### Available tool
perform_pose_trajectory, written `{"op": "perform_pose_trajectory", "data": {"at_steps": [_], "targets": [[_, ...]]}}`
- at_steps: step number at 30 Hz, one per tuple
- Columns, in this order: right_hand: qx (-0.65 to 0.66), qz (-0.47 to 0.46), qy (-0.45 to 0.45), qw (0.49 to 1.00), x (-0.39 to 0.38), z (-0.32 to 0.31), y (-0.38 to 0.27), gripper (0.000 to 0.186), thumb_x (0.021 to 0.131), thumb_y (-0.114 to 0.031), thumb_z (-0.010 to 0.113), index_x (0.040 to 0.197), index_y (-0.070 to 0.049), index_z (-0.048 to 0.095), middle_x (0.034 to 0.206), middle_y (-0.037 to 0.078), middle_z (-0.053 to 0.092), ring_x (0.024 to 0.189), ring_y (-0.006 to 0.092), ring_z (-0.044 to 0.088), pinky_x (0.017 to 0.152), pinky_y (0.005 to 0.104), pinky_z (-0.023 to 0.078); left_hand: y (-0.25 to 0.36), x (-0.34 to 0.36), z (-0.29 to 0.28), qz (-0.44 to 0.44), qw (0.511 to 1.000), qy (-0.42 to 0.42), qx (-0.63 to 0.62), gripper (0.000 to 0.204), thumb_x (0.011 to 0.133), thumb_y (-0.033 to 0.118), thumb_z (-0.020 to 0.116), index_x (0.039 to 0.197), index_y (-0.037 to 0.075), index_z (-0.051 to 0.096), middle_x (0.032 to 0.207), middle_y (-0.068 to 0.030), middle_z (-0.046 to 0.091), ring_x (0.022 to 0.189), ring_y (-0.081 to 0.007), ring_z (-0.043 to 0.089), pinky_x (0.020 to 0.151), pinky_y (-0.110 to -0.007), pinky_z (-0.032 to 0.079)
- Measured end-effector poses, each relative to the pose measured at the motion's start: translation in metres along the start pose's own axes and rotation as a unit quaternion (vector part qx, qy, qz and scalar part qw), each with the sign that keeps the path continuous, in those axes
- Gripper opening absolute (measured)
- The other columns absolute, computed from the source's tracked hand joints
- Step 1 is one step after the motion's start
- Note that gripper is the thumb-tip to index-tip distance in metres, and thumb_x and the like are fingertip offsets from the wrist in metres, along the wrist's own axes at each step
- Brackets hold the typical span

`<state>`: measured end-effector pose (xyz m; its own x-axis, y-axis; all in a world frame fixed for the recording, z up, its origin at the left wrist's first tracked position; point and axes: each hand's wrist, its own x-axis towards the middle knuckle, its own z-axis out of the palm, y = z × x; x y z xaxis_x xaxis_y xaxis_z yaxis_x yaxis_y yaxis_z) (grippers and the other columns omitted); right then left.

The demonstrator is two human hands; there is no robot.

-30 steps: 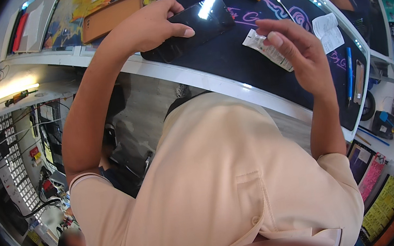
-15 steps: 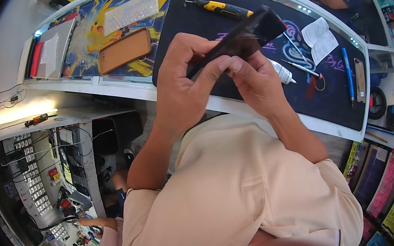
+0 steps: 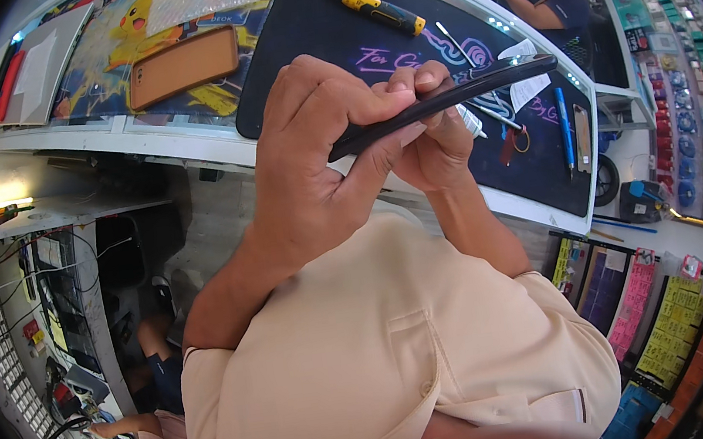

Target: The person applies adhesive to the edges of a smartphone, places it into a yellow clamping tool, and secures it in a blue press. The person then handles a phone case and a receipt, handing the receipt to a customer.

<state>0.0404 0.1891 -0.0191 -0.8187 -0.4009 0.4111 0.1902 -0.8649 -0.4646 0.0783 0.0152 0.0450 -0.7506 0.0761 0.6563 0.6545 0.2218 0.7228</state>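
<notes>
Phone (image 3: 442, 101) between both hands' fingers (image 3: 336, 90).

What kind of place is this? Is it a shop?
Probably a phone repair shop. Both hands hold a dark phone edge-on above a black work mat with a yellow-handled screwdriver, and packaged accessories hang in rows on the wall.

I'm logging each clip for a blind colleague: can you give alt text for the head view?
Both hands, left hand and right hand, hold a thin black phone edge-on above a dark work mat. On the mat lie a yellow-handled screwdriver and a blue pen; a brown phone case rests on a colourful mat to the left.
</notes>
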Motion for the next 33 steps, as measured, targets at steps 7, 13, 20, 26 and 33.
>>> {"op": "perform_pose_trajectory", "data": {"at_steps": [7, 13, 20, 26, 33], "targets": [[-0.018, 0.0, 0.04, 0.999, 0.011, 0.021, 0.026, 0.028, 0.099, -0.014, 0.073, 0.126, -0.01, 0.067, 0.121, 0.011, 0.071, 0.121, 0.0276, 0.066, 0.105, 0.0433, 0.052, -0.009, -0.009, -0.028, -0.019, 0.995, 0.052, -0.079, 0.025, 0.084, 0.004, 0.085, 0.108, 0.005, 0.075, 0.096, -0.0049, 0.065, 0.089, -0.0189, 0.06, 0.076, -0.029, 0.05], [-0.022, -0.014, 0.09, 0.996, 0.016, 0.043, 0.063, 0.034, 0.098, -0.016, 0.074, 0.131, -0.011, 0.067, 0.127, 0.009, 0.072, 0.122, 0.0241, 0.066, 0.111, 0.0416, 0.047, -0.022, -0.022, -0.063, -0.032, 0.994, 0.074, -0.076, 0.024, 0.085, 0.007, 0.086, 0.107, 0.005, 0.076, 0.094, -0.0049, 0.067, 0.087, -0.0167, 0.063, 0.076, -0.028, 0.051], [-0.028, 0.003, 0.163, 0.986, 0.015, 0.072, 0.089, 0.039, 0.099, -0.015, 0.073, 0.135, -0.005, 0.061, 0.131, 0.009, 0.07, 0.123, 0.0224, 0.066, 0.113, 0.0399, 0.047, -0.025, -0.038, -0.075, -0.004, 0.975, 0.171, -0.14, 0.023, 0.087, 0.007, 0.085, 0.105, 0.003, 0.071, 0.096, -0.007, 0.069, 0.087, -0.0156, 0.066, 0.076, -0.027, 0.052], [-0.091, 0.0, 0.137, 0.986, 0.015, 0.094, 0.091, 0.039, 0.101, -0.008, 0.068, 0.137, -0.004, 0.057, 0.13, 0.008, 0.069, 0.123, 0.0222, 0.065, 0.112, 0.0401, 0.048, -0.009, -0.066, -0.068, -0.106, 0.921, 0.237, -0.291, 0.022, 0.094, 0.007, 0.081, 0.107, 0.002, 0.065, 0.097, -0.0033, 0.068, 0.09, -0.0093, 0.061, 0.083, -0.024, 0.049], [-0.327, 0.164, 0.132, 0.921, 0.003, 0.108, 0.054, 0.042, 0.095, -0.009, 0.077, 0.133, -0.001, 0.061, 0.118, 0.006, 0.074, 0.108, 0.0128, 0.069, 0.1, 0.0308, 0.051, 0.031, -0.126, -0.06, -0.334, 0.901, 0.156, -0.229, 0.021, 0.105, 0.022, 0.069, 0.105, 0.002, 0.061, 0.096, 0.0001, 0.065, 0.088, -0.0058, 0.058, 0.083, -0.025, 0.049]]}}
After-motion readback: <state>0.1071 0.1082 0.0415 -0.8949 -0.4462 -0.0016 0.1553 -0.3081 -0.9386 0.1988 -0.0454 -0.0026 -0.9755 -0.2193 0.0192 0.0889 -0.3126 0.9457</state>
